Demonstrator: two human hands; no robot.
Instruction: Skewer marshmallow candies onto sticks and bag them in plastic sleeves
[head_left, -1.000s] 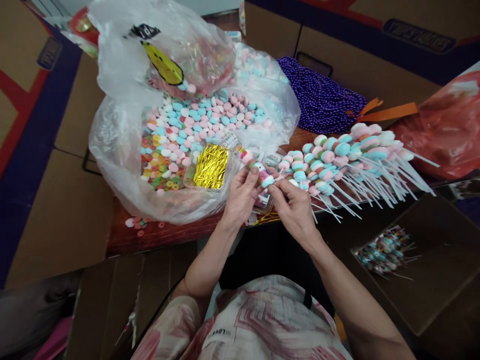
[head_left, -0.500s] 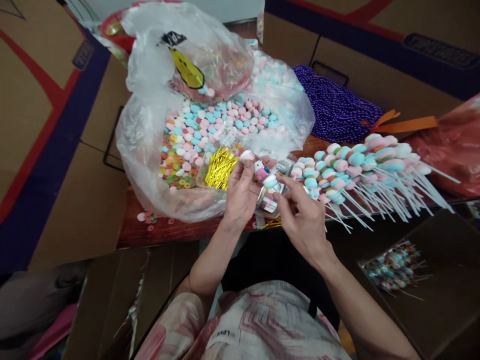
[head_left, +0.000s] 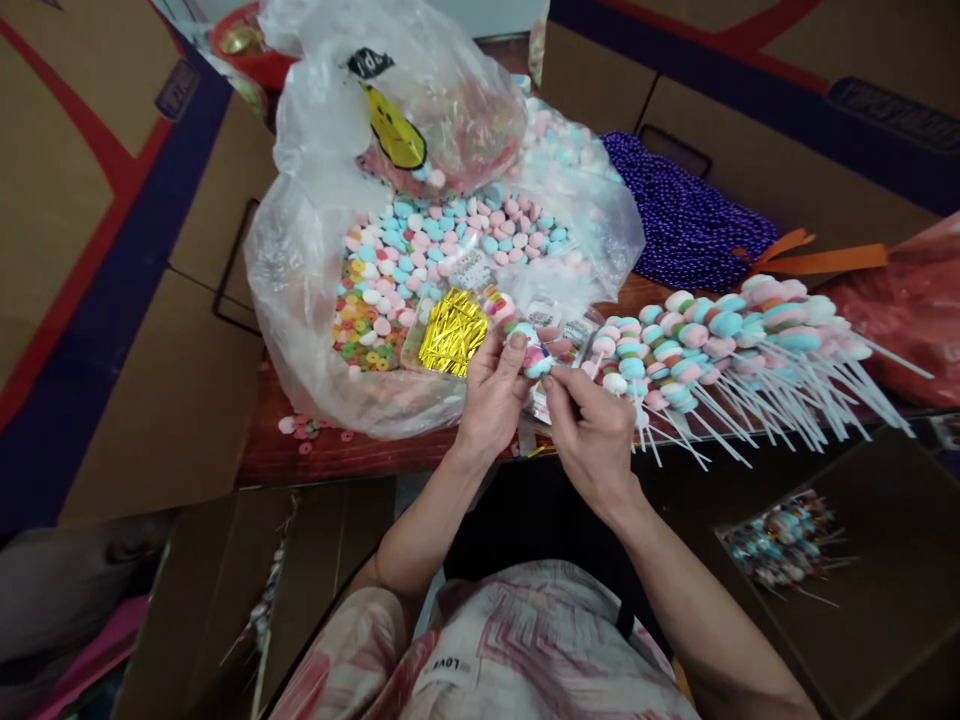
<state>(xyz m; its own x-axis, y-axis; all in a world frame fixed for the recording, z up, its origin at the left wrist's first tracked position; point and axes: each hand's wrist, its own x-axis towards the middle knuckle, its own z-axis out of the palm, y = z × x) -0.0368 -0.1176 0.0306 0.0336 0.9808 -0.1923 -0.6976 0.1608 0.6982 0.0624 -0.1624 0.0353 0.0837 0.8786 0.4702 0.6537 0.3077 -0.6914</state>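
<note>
A candy skewer [head_left: 532, 354] with blue, white and pink pieces is between my hands, near the table's front edge. My left hand [head_left: 493, 398] is closed round its upper part, thumb on top. At its lower end my right hand [head_left: 592, 430] pinches with thumb and forefinger; the stick is hidden by the fingers. Just beyond my left hand, gold twist ties [head_left: 452, 335] fill a clear tub. Small printed clear packets [head_left: 546, 312] lie behind the skewer. Right of my right hand, several candy skewers [head_left: 720, 330] are heaped with white sticks pointing towards me.
A large clear plastic bag [head_left: 300, 240] lies spread under loose pastel candies [head_left: 420, 245] and gummy rings [head_left: 367, 330]. Purple bead strings [head_left: 682, 215] sit behind the heap. Cardboard boxes [head_left: 202, 215] flank the table [head_left: 397, 455]. Wrapped skewers [head_left: 787, 535] lie in a box below right.
My hands have come closer together on the skewer. My left thumb now covers more of the candy, and my right fingers have closed in at its lower end. The view has shifted slightly.
</note>
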